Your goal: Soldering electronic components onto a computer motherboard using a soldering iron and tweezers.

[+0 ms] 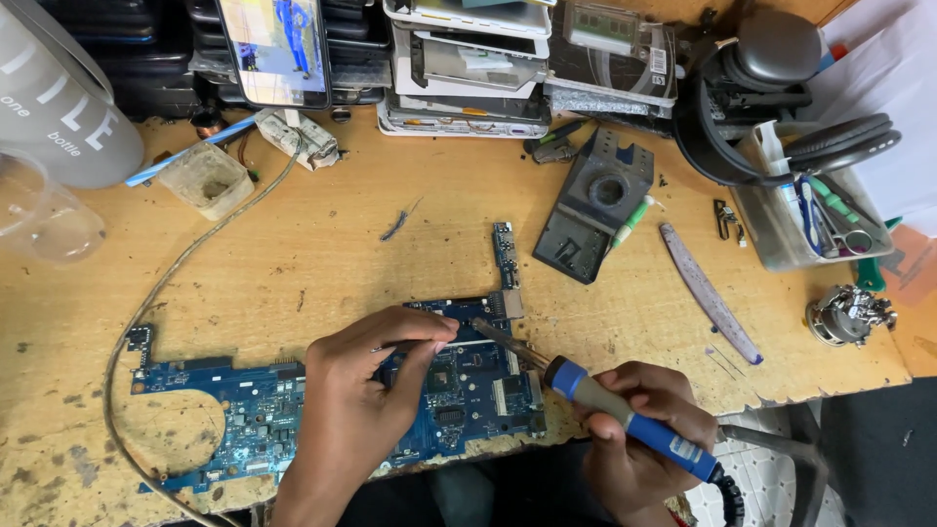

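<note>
A blue circuit board (234,410) lies flat near the front edge of the wooden bench (322,244). My left hand (366,400) rests on the board's middle and pinches a thin metal tool, likely tweezers, whose tip points right over the board. My right hand (639,420) grips a soldering iron (625,418) with a blue and grey handle. Its metal tip (493,337) reaches left to the board's upper edge, close to my left fingertips. The iron's cable drops off the bench at the lower right.
A black iron stand (590,210) lies behind the board, with a flat metal file (708,293) to its right. A clear bin of tools (820,210), a grey bottle (59,98), a propped phone (278,49) and stacked laptop parts (468,68) line the back. A cable (146,312) loops at left.
</note>
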